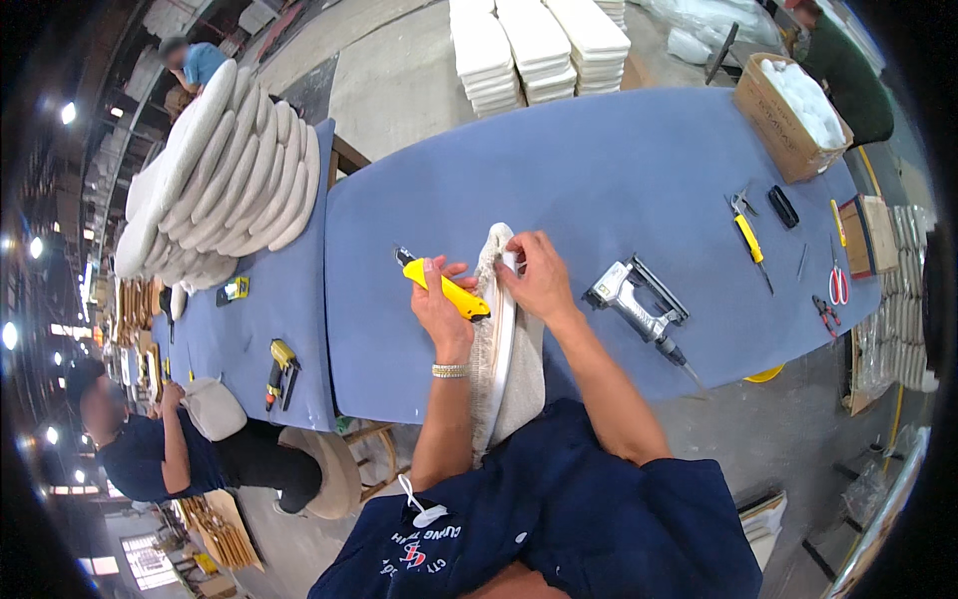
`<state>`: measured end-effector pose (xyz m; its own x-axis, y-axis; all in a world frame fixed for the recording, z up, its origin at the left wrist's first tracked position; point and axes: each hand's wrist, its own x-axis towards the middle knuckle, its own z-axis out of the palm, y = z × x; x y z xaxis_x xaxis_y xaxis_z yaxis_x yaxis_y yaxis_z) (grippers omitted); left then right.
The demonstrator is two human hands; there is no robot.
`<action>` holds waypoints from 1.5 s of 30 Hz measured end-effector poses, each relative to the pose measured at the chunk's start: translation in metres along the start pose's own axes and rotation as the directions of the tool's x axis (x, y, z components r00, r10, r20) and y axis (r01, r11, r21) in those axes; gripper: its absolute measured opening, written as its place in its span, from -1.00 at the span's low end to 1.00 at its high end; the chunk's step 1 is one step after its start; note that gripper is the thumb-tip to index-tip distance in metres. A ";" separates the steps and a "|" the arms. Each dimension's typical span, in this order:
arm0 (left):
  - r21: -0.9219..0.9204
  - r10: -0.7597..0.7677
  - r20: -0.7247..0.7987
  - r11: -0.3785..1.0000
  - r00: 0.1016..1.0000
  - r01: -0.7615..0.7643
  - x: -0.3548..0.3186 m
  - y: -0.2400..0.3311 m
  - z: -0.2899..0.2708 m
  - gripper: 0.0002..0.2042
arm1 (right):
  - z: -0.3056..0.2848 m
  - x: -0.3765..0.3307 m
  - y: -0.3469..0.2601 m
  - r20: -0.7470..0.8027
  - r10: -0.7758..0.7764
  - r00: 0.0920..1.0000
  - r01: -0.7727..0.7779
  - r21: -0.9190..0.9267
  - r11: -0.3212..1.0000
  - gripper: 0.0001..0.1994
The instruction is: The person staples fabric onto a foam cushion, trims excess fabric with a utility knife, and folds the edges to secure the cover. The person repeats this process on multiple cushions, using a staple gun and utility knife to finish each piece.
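Observation:
My left hand (437, 317) is wrapped around a yellow utility knife (461, 299), whose metal end points up and away to the left. A beige fabric-covered cushion (527, 374) stands on its edge between my forearms, leaning from the table to my body. Frayed fabric and a pale strip run along its upturned side. At the far end of the cushion, my right hand (540, 280) is closed, with thumb and fingers pinching its edge. To the right of that hand, a silver staple gun (639, 304) lies on the blue table (419, 180).
Pliers, scissors (838, 285) and a yellow-handled tool (748, 240) lie at the right. A cardboard box (778, 120) with white stuffing stands at the far right corner. Stacked cushions (230, 170) rise at the left, near a yellow staple gun (281, 371) and a seated co-worker (150, 449).

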<state>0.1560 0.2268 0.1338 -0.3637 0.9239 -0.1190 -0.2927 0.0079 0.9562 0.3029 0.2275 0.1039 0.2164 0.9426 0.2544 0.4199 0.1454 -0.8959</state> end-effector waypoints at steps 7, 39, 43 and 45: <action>0.012 0.039 0.057 0.999 0.998 -0.040 0.000 0.012 0.000 -0.62 | 0.018 0.004 0.009 -0.050 -0.016 0.999 0.014 -0.030 0.999 -0.82; 0.896 -0.247 0.441 0.070 0.863 -0.438 0.000 0.045 0.032 -0.64 | 0.019 -0.002 0.039 -0.011 0.205 0.979 -0.189 0.331 0.924 -0.85; 0.886 -0.261 0.460 0.074 0.849 -0.457 0.002 0.041 0.037 -0.68 | 0.017 -0.005 0.045 -0.001 0.229 0.973 -0.215 0.350 0.912 -0.84; 0.877 -0.250 0.477 0.067 0.843 -0.477 0.003 0.038 0.037 -0.70 | 0.014 -0.007 0.051 0.013 0.219 0.976 -0.211 0.328 0.921 -0.85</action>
<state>0.1771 0.2437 0.1795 0.1885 0.9591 -0.2114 0.9290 -0.1044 0.3550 0.3102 0.2325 0.0513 0.2918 0.9553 0.0477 0.0523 0.0338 -0.9981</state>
